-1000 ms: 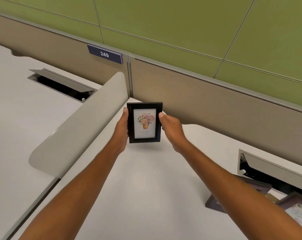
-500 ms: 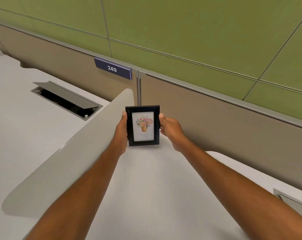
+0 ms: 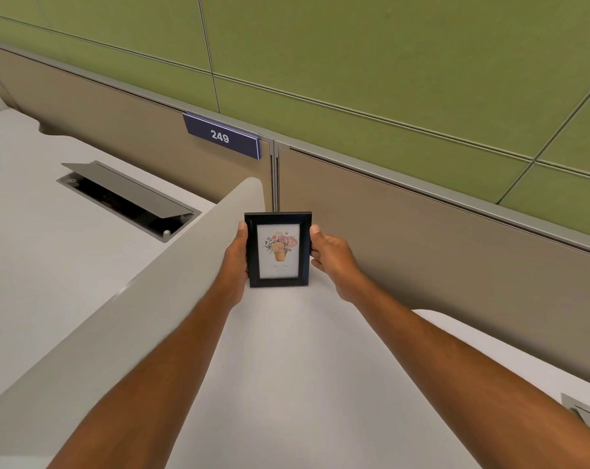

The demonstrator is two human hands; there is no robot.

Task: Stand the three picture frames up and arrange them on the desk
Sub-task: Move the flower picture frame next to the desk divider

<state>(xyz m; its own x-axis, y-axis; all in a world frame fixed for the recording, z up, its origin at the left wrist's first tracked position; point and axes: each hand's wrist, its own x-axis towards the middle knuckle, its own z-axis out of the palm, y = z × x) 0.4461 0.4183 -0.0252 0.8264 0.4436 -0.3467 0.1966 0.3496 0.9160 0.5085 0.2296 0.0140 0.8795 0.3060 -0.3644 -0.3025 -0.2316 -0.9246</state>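
A small black picture frame [image 3: 278, 249] with a flower-pot print stands upright in the far corner of the white desk [image 3: 286, 367]. Its bottom edge is at the desk surface; whether it rests there I cannot tell. My left hand [image 3: 236, 255] grips its left side and my right hand [image 3: 330, 255] grips its right side, thumbs on the front rim. The other two frames are out of view.
A curved grey divider [image 3: 124, 319] runs along the left of the desk, close to my left arm. A beige partition [image 3: 422, 238] with a green wall above closes the back. A "249" sign [image 3: 220, 136] hangs there. An open cable hatch [image 3: 127, 198] sits on the neighbouring desk; another hatch's corner [image 3: 588, 411] shows at right.
Both hands carried the frame farther back toward the corner by the divider and partition. The view shifted left, so the two frames lying at the right went out of sight.
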